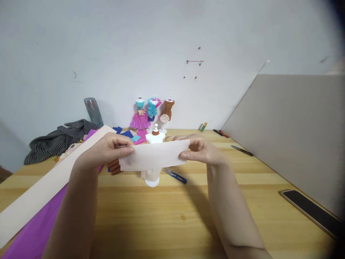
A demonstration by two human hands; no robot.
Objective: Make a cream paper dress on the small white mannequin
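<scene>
A pale strip of crepe paper (156,156) is stretched flat between my two hands. My left hand (113,149) pinches its left end between thumb and fingers. At the other end my right hand (199,149) grips it the same way. Directly behind the strip stands a small white mannequin (155,137) with a brown band round its neck. The strip covers the mannequin's middle; its round base shows below. Blue-handled thread snips (176,176) lie on the table just right of that base.
Three dressed mannequins (153,111) stand by the wall. Long pale paper (40,187) and purple paper (43,223) lie at left, near a striped cloth (61,138) and a bottle (93,111). A phone (309,212), black tweezers (242,150) and a glue stick (204,126) lie or stand at right.
</scene>
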